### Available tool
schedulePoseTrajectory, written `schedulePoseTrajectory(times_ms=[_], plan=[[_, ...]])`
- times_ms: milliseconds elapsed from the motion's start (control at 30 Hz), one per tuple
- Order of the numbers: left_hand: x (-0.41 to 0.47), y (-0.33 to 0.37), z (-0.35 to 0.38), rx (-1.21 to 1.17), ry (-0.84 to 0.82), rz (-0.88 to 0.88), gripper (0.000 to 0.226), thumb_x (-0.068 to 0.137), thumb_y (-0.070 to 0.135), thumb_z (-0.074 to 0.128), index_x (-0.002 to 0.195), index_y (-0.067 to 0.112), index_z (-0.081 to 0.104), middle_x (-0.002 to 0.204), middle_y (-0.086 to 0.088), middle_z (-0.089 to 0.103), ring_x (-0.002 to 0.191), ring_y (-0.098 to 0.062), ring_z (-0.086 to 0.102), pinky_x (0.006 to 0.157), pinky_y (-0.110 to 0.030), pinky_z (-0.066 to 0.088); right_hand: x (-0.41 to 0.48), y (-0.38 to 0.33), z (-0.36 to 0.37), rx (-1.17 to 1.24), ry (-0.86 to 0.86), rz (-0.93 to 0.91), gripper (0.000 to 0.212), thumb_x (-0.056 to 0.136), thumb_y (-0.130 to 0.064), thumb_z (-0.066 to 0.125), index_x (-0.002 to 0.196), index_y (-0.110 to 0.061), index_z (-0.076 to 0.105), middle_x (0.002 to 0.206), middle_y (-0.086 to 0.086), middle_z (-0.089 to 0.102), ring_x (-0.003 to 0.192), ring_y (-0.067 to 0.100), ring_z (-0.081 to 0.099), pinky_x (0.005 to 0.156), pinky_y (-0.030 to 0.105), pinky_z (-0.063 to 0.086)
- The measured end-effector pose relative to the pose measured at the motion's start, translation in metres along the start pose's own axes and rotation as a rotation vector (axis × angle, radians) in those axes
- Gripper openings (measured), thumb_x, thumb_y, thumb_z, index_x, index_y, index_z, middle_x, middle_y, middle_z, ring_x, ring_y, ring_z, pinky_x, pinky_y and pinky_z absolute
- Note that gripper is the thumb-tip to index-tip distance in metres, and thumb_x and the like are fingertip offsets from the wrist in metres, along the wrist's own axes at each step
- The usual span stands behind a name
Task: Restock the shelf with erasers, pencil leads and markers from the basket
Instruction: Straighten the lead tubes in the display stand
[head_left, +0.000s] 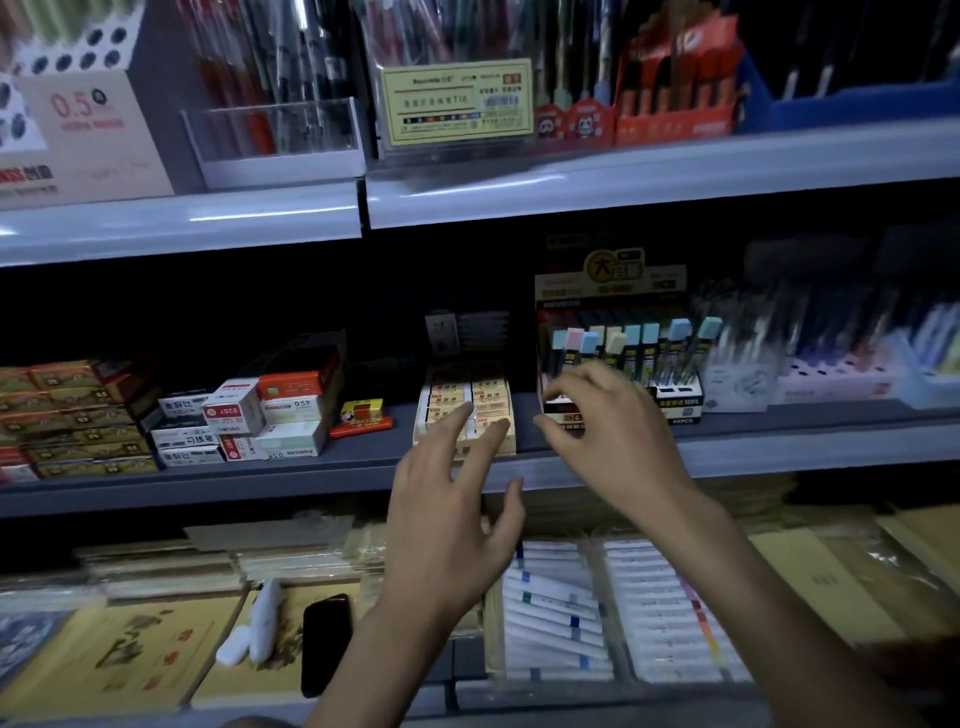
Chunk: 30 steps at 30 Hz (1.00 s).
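Observation:
A tan box of erasers (467, 400) stands on the middle shelf (311, 475). My left hand (452, 514) reaches toward it with fingers spread, fingertips just in front of the box, holding nothing. To the right stands a black display box of pencil leads (618, 358) with pastel caps. My right hand (608, 426) hovers at its front with loosely curled fingers and holds nothing. White markers (556, 608) lie in clear packs on the bottom shelf. The basket is out of view.
Small staple and refill boxes (244, 421) crowd the middle shelf at left. Pens in clear holders (275, 104) fill the top shelf. A black phone (326, 644) and a white device (254, 623) lie on notebooks at the bottom left.

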<state>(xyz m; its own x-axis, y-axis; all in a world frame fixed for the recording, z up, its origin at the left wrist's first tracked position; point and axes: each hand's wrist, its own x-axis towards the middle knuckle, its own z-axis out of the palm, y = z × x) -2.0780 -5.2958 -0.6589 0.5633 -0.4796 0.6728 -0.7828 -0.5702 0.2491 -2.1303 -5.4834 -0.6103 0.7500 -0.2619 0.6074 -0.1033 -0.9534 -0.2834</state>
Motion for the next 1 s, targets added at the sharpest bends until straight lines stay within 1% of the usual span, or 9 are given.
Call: schedulePoseTrajectory(times_ms=[67,167,267,400,500,600,700,833,1000], plan=[[0.004,0.011,0.005,-0.045,0.0,-0.006,0.058,0.098,0.047,0.055,0.152,0.032,0.043,0.162,0.0,0.034,0.147,-0.022,0.038,0.108,-0.048,0.046,-0.006,0.012,-0.008,0.023,0.023,0.015,0.03,0.094,-0.038,0.068,0.121,-0.023,0.066,0.115,-0.006,0.057,0.107,0.017,0.058,0.092,0.038,0.05],[0.015,0.033,0.018,-0.104,-0.02,0.005,0.065,0.099,0.049,0.054,0.158,0.035,0.031,0.166,0.002,0.027,0.152,-0.022,0.031,0.112,-0.05,0.045,-0.011,0.033,-0.021,0.048,0.077,0.048,0.031,0.097,-0.034,0.066,0.126,-0.022,0.065,0.119,-0.005,0.058,0.109,0.017,0.058,0.09,0.037,0.051],[0.024,0.055,0.032,-0.125,-0.026,0.048,0.067,0.099,0.05,0.053,0.159,0.036,0.027,0.167,0.004,0.025,0.152,-0.019,0.03,0.117,-0.044,0.038,-0.007,0.052,-0.032,0.058,0.189,0.101,0.026,0.097,-0.027,0.065,0.122,-0.022,0.066,0.115,-0.005,0.062,0.107,0.018,0.06,0.085,0.037,0.053],[0.038,0.081,0.049,-0.238,-0.023,0.079,0.065,0.1,0.049,0.053,0.158,0.043,0.025,0.165,0.012,0.023,0.148,-0.013,0.033,0.112,-0.042,0.044,-0.007,0.077,-0.04,0.036,0.36,0.153,0.023,0.095,-0.02,0.066,0.118,-0.02,0.068,0.111,-0.005,0.063,0.102,0.018,0.062,0.079,0.031,0.049],[0.05,0.099,0.063,-0.322,-0.015,0.068,0.065,0.1,0.051,0.052,0.156,0.049,0.02,0.165,0.018,0.019,0.151,-0.009,0.027,0.113,-0.04,0.044,-0.008,0.093,-0.046,0.021,0.391,0.168,0.026,0.095,-0.023,0.068,0.121,-0.023,0.068,0.109,-0.008,0.06,0.1,0.017,0.06,0.077,0.03,0.046],[0.062,0.116,0.075,-0.332,-0.007,0.098,0.063,0.1,0.052,0.049,0.155,0.05,0.018,0.164,0.019,0.021,0.151,-0.006,0.026,0.112,-0.035,0.044,0.0,0.104,-0.054,0.047,0.407,0.171,0.028,0.094,-0.028,0.07,0.122,-0.024,0.067,0.113,-0.008,0.058,0.104,0.017,0.059,0.08,0.034,0.05],[0.074,0.127,0.082,-0.31,0.0,0.104,0.061,0.1,0.046,0.051,0.154,0.046,0.021,0.16,0.016,0.029,0.14,-0.01,0.042,0.096,-0.034,0.054,0.012,0.112,-0.062,0.044,0.4,0.143,0.026,0.093,-0.029,0.07,0.119,-0.025,0.068,0.112,-0.007,0.058,0.104,0.018,0.059,0.082,0.038,0.053],[0.089,0.139,0.089,-0.315,-0.013,0.071,0.058,0.1,0.041,0.053,0.153,0.04,0.029,0.149,0.015,0.037,0.117,-0.007,0.054,0.076,-0.029,0.055,0.027,0.123,-0.072,0.051,0.385,0.126,0.021,0.092,-0.024,0.068,0.112,-0.027,0.069,0.105,-0.01,0.058,0.098,0.017,0.059,0.078,0.039,0.054],[0.089,0.147,0.103,-0.489,-0.034,-0.111,0.056,0.102,0.042,0.052,0.152,0.045,0.028,0.143,0.024,0.038,0.1,0.005,0.045,0.08,-0.031,0.053,0.041,0.138,-0.084,0.095,0.334,0.087,0.021,0.09,-0.014,0.068,0.105,-0.028,0.072,0.089,-0.015,0.058,0.088,0.014,0.056,0.078,0.033,0.05]])
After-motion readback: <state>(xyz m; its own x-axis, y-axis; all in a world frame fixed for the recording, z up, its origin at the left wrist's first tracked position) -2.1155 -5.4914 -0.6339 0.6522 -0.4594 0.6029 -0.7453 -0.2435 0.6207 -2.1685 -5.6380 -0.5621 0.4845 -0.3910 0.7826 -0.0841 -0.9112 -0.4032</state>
